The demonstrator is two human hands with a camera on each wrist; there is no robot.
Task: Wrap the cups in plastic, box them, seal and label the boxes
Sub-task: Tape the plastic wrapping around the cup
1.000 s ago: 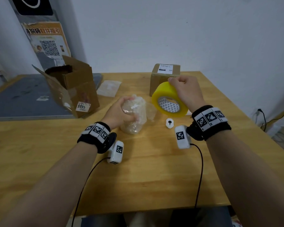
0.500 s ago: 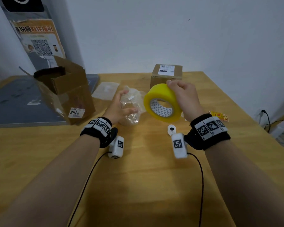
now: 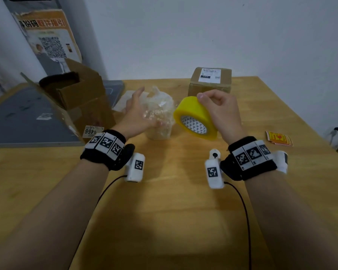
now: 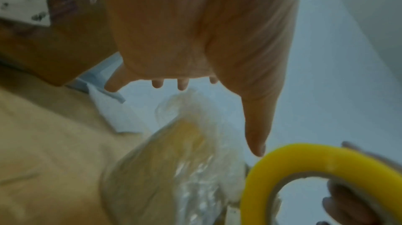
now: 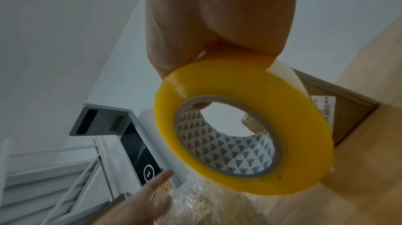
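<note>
Cup (image 3: pixel 159 115), wrapped in crinkled clear plastic, stands upright on the wooden table (image 3: pixel 174 211), the landmark here. The left hand (image 3: pixel 137 112) lies against the cup's left side with fingers stretched out and relaxed, thumb low at its front, gripping nothing. Just right of the cup, the right hand (image 3: pixel 220 108) holds a yellow tape roll (image 3: pixel 195 118) off the table, fingers curled over its upper rim. Left of the cup stands an open cardboard box (image 3: pixel 76 102), flaps up. Beyond the cup to the right sits a closed, labelled box (image 3: pixel 210 80). Far right of the cup lie red-and-yellow stickers (image 3: pixel 279 138).
</note>
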